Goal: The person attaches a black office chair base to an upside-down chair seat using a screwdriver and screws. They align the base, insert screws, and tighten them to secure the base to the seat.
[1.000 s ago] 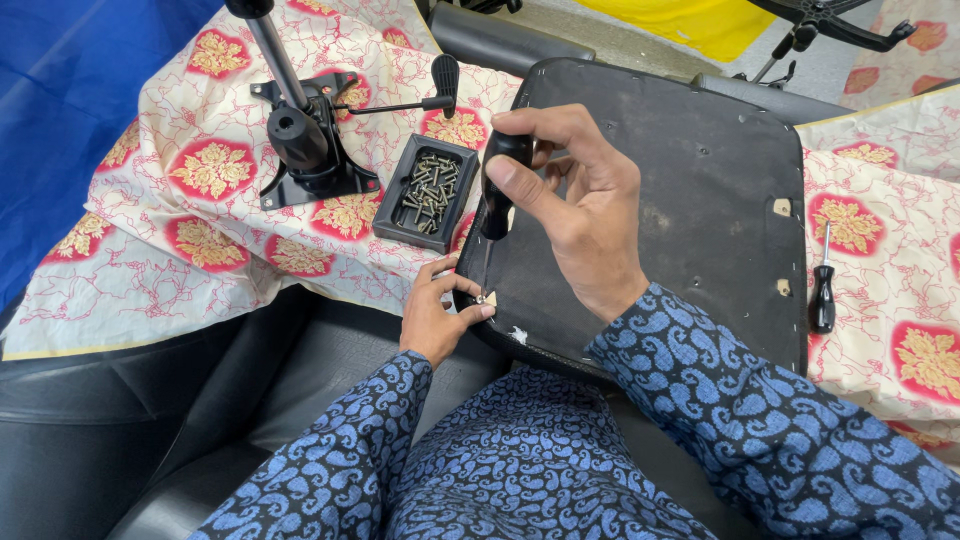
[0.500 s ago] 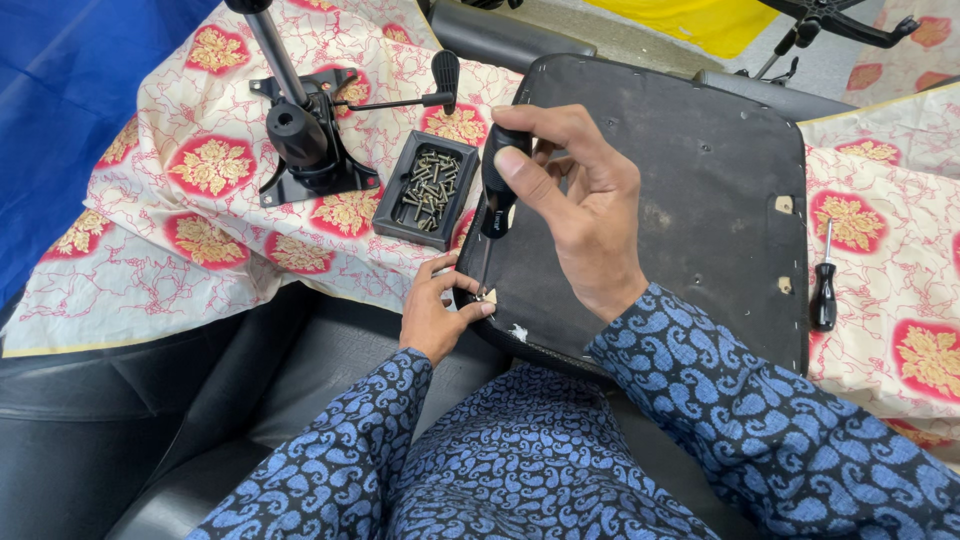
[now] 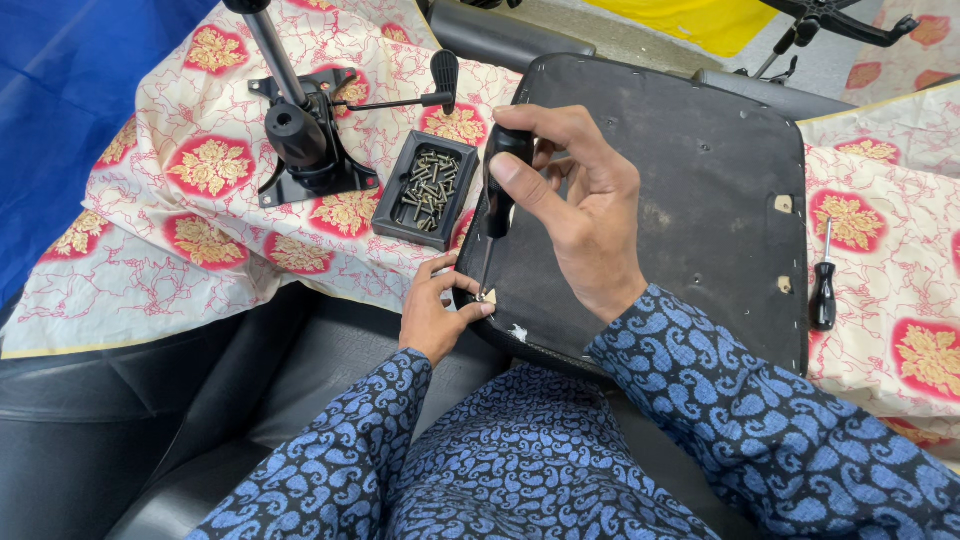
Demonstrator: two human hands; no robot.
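Note:
My right hand [image 3: 570, 200] grips the black handle of a screwdriver [image 3: 497, 195], held upright with its tip down at the near left corner of a black chair seat base [image 3: 690, 200] lying underside up. My left hand [image 3: 435, 310] pinches that corner, fingertips right at the screwdriver tip, where a small screw spot shows. Both sleeves are blue with a paisley pattern.
A black tray of several screws [image 3: 425, 188] lies just left of the seat base on a floral cloth [image 3: 180, 230]. A chair mechanism with gas cylinder and lever [image 3: 305, 130] stands further left. A second screwdriver [image 3: 823, 290] lies at the right. Black cushion [image 3: 130, 420] below.
The right hand shifted its fingers slightly on the screwdriver handle, as if turning it; the left hand stays at the corner.

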